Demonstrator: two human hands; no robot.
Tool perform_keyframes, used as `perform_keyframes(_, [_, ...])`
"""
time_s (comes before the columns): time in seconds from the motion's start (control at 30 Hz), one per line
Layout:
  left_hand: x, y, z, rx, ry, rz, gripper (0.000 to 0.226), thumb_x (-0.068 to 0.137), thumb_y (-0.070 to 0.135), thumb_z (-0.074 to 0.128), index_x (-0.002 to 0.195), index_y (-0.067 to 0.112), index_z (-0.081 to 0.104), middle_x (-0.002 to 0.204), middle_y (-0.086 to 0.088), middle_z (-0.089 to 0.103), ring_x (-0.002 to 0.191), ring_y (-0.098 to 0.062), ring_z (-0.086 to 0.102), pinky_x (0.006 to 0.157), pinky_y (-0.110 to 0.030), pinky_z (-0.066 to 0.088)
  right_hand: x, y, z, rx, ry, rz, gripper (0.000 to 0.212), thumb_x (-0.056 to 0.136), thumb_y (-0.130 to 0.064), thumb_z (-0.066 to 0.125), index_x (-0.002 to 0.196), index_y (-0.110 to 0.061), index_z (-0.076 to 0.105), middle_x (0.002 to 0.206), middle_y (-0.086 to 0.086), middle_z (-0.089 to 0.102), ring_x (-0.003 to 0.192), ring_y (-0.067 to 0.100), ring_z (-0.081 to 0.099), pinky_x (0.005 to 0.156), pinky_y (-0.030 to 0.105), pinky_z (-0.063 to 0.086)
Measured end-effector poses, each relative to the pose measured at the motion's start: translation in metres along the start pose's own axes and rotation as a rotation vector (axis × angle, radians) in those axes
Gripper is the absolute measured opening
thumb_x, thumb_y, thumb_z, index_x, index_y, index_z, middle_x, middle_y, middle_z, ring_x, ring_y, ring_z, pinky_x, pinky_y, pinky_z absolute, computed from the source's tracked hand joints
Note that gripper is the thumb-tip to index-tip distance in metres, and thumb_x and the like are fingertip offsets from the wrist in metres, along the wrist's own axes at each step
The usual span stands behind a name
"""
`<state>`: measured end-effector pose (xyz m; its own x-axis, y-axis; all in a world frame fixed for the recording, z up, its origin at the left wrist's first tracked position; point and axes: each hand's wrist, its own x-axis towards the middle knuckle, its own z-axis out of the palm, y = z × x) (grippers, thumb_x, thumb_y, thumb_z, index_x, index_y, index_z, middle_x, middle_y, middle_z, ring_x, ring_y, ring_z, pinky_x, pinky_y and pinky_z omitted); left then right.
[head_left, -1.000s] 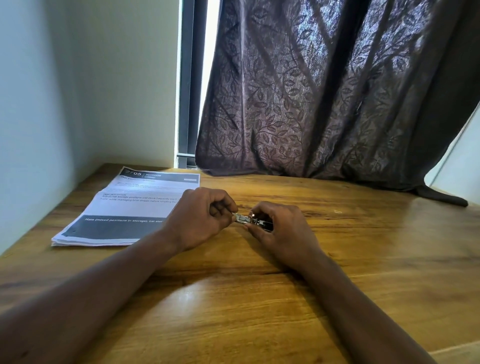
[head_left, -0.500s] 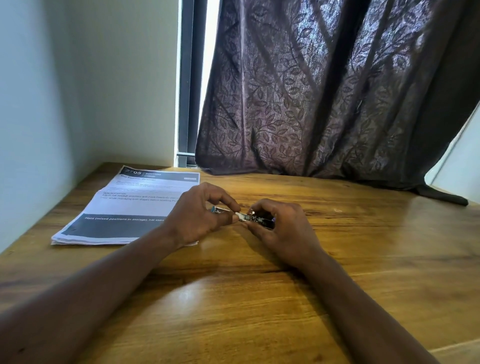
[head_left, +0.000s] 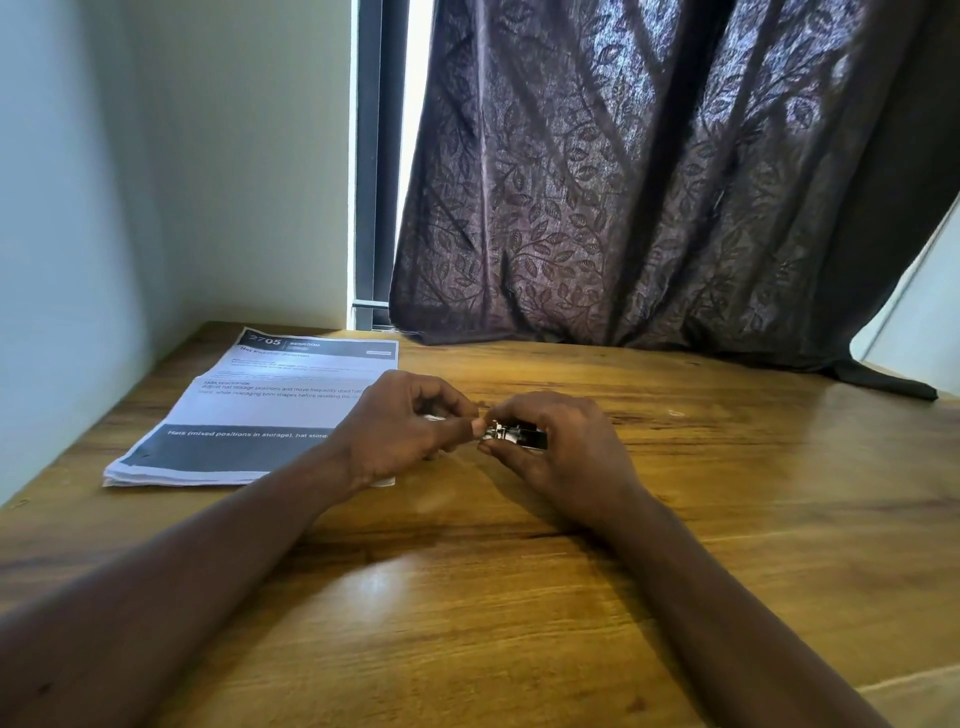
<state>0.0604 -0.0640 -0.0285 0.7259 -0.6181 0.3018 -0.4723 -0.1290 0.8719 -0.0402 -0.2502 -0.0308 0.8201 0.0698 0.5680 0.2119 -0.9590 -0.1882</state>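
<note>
Device (head_left: 519, 435), one, small, black with a shiny metal front, sits mid-table, gripped by the curled right hand (head_left: 566, 452); left hand (head_left: 400, 431) pinches a silvery bit (head_left: 434, 417), thumb touching the metal front; one flat paper stack (head_left: 249, 415) lies far left on the glossy wooden table (head_left: 727, 519).

This looks like a room in a home, most likely a bedroom. A dark, leaf-patterned curtain (head_left: 649, 182) fills the upper right of the frame, hanging down onto a wood-grain desk (head_left: 727, 519) beside a dark window frame (head_left: 371, 166). Plain pale walls (head_left: 234, 156) close off the left, and the printed sheets (head_left: 249, 415) at centre left bear the heading "BEDROOM".
</note>
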Motion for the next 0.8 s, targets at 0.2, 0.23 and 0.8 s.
perform_keyframes(0.2, [0.001, 0.004, -0.011, -0.181, -0.104, -0.114, 0.014, 0.083, 0.008, 0.08, 0.096, 0.003, 0.079, 0.087, -0.016, 0.078, 0.08, -0.024, 0.072, 0.077, -0.034, 0.061, 0.0, 0.008, -0.002, -0.139, 0.121, -0.089, 0.028, 0.087, -0.04, 0.074, 0.113, -0.031, 0.074, 0.103, -0.014, 0.074, 0.095, 0.013, 0.061, 0.091, 0.04, 0.036])
perform_keyframes(0.23, [0.001, 0.006, -0.012, -0.181, -0.119, -0.111, 0.015, 0.084, 0.006, 0.078, 0.098, 0.002, 0.078, 0.089, -0.015, 0.079, 0.082, -0.025, 0.074, 0.078, -0.034, 0.062, 0.0, 0.01, -0.002, -0.145, 0.142, -0.083, 0.028, 0.087, -0.042, 0.072, 0.113, -0.032, 0.073, 0.104, -0.015, 0.074, 0.097, 0.013, 0.06, 0.094, 0.042, 0.035])
perform_keyframes(0.8, [0.002, 0.006, -0.023, -0.632, -0.216, -0.272, 0.028, 0.092, -0.006, 0.058, 0.117, -0.001, 0.071, 0.118, -0.026, 0.072, 0.103, -0.033, 0.073, 0.089, -0.046, 0.057, 0.001, 0.016, -0.004, -0.097, 0.193, -0.058, 0.036, 0.094, -0.047, 0.052, 0.122, -0.035, 0.071, 0.103, -0.014, 0.067, 0.098, 0.016, 0.058, 0.089, 0.042, 0.037])
